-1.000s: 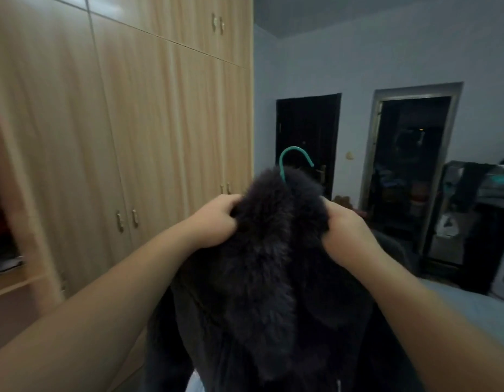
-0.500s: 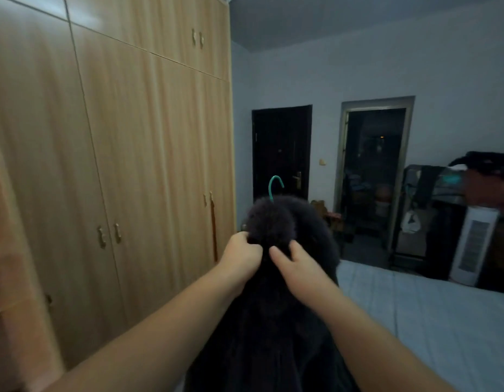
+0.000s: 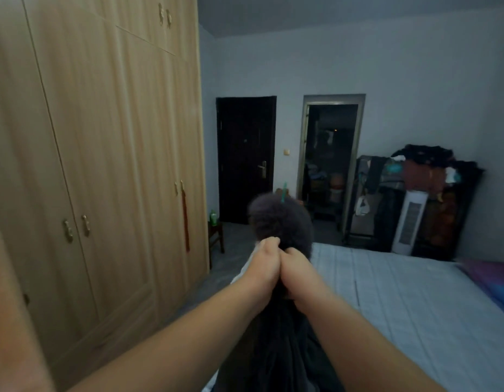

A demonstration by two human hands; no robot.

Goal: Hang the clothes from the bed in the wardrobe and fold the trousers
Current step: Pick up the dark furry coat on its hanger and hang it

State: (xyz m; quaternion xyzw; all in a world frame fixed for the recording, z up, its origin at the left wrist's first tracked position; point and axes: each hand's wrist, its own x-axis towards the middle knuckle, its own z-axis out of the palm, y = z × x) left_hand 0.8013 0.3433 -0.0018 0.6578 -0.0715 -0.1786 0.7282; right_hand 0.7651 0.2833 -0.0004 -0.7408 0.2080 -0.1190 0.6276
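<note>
You've got both hands, left hand [image 3: 263,260] and right hand [image 3: 294,268], bunched tight on the dark coat [image 3: 281,222] with its green hanger [image 3: 283,191] in, right of the shut wardrobe [image 3: 103,165], so hanging and the trousers remain.

Dim room; grey wall [image 3: 414,80], dark door [image 3: 245,154], open doorway [image 3: 331,154], cluttered rack [image 3: 420,205].

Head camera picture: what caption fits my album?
Both hands grip a furry dark coat on a green hanger beside the wardrobe.

Bed [image 3: 414,301]: pale quilted cover; purple-blue bedding [image 3: 491,281], possibly folded blanket, lying at right edge.
</note>
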